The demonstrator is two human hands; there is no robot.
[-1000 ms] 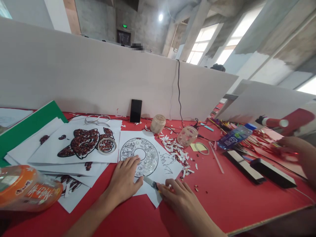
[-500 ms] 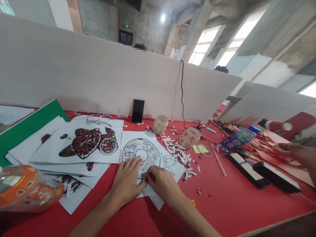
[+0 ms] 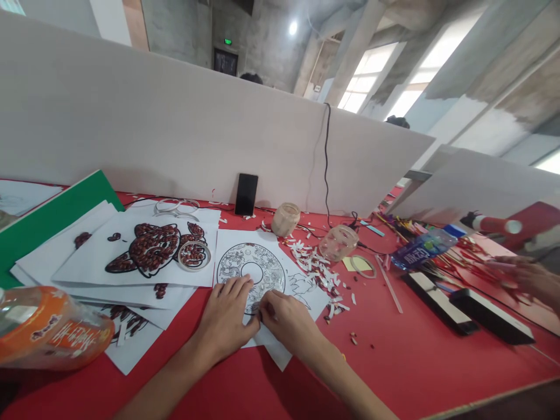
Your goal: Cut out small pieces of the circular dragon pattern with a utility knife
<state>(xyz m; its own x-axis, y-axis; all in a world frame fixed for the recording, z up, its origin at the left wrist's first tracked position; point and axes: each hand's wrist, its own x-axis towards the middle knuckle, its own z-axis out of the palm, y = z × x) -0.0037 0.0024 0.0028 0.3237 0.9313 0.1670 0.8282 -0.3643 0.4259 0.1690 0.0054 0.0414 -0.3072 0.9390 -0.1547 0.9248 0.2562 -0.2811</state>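
Sheet with round line drawing point(image 3: 252, 270) laid flat on red table point(image 3: 394, 361), mid-scene. Left hand point(image 3: 228, 307) placed palm-down over sheet's near left part; fingers extended, thumb apart, nothing seen gripped. Right hand point(image 3: 286, 321) set at drawing's near edge, just beside left thumb; fingertips bunched together, whether anything is pinched cannot be told. Picture filled with dark red pieces point(image 3: 155, 248) seen left of sheet; jar point(image 3: 286, 220) placed beyond far right corner, white scraps point(image 3: 301, 255) scattered nearby

From here: red-topped table point(image 3: 411, 364), long white partition panel point(image 3: 175, 125) along its back. Beyond: raw grey concrete wall point(image 3: 179, 35), small lit green sign point(image 3: 228, 41) abv dark door point(image 3: 226, 61), bright white round lamp point(image 3: 293, 27), tall daylit windows point(image 3: 370, 73) on R.
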